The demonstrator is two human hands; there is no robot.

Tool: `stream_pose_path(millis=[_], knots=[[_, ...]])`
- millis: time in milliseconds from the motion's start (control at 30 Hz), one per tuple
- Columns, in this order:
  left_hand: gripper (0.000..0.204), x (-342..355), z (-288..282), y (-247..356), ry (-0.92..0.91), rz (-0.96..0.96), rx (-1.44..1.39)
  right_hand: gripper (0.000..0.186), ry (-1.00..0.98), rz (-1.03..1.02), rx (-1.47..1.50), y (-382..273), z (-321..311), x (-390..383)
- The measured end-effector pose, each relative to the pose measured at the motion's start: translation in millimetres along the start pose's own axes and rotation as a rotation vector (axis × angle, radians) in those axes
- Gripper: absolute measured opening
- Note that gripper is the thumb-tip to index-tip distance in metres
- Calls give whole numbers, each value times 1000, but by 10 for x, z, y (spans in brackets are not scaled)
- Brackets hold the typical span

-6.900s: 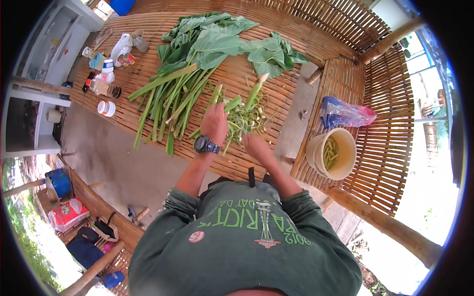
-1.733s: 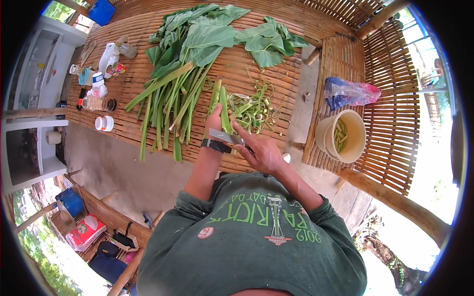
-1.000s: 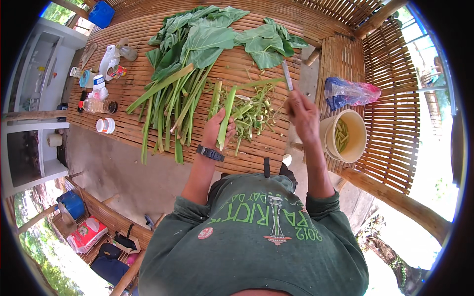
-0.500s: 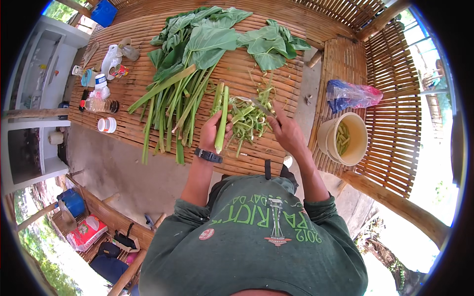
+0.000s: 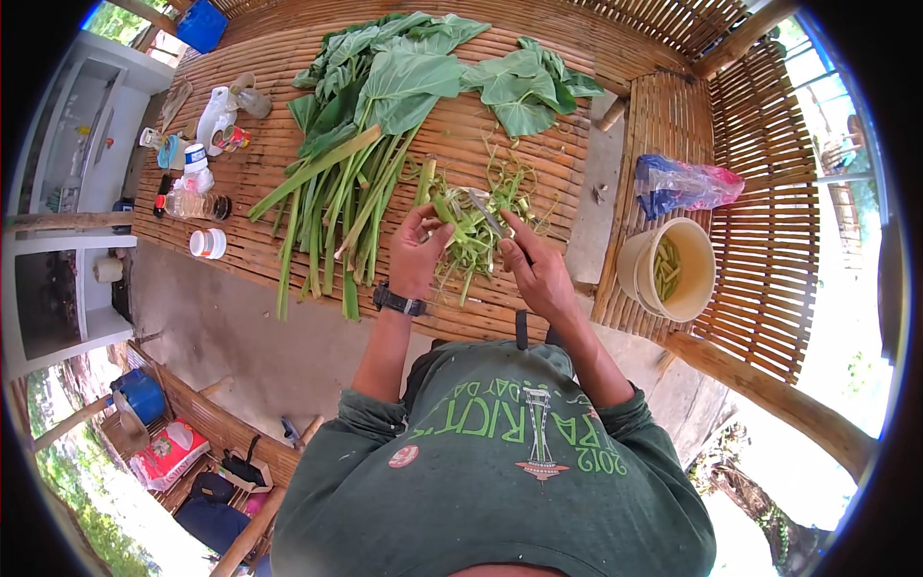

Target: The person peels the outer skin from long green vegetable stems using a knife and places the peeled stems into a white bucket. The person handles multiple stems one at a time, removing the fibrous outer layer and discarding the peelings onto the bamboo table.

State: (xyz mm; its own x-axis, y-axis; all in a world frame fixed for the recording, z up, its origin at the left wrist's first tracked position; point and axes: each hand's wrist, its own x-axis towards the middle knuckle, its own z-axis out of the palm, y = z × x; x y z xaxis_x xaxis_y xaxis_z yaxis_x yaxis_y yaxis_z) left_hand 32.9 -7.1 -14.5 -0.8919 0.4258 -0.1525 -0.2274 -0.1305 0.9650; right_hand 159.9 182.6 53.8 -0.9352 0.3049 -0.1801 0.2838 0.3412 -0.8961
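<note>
My left hand [image 5: 415, 252] grips a green stalk [image 5: 429, 188] that points away from me over the bamboo platform [image 5: 538, 154]. My right hand [image 5: 538, 274] holds a small knife [image 5: 484, 210], its blade laid against the stalk's near end. Under both hands lies a heap of thin green peelings [image 5: 476, 240]. Long green stalks with big leaves [image 5: 356, 163] lie to the left of my hands. A black watch sits on my left wrist.
A cream bucket [image 5: 673, 271] with cut stalk pieces stands at the right, a blue plastic bag [image 5: 678, 185] behind it. Bottles, jars and a white jug [image 5: 207, 163] cluster at the platform's left end. Below the platform is a concrete floor.
My right hand swung out to the right with the knife, then came back. Now both hands meet at the stalk, blade against it.
</note>
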Motion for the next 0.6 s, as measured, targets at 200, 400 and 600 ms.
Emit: stream_pose_path(millis=[200, 400, 600], knots=[[32, -16, 81, 157, 85, 320, 455, 60, -9, -305, -80, -385, -52, -99], [32, -105, 101, 241, 39, 328, 575, 66, 69, -410, -283, -384, -20, 2], [26, -145, 88, 230, 54, 365, 606, 66, -18, -359, -219, -359, -103, 30]])
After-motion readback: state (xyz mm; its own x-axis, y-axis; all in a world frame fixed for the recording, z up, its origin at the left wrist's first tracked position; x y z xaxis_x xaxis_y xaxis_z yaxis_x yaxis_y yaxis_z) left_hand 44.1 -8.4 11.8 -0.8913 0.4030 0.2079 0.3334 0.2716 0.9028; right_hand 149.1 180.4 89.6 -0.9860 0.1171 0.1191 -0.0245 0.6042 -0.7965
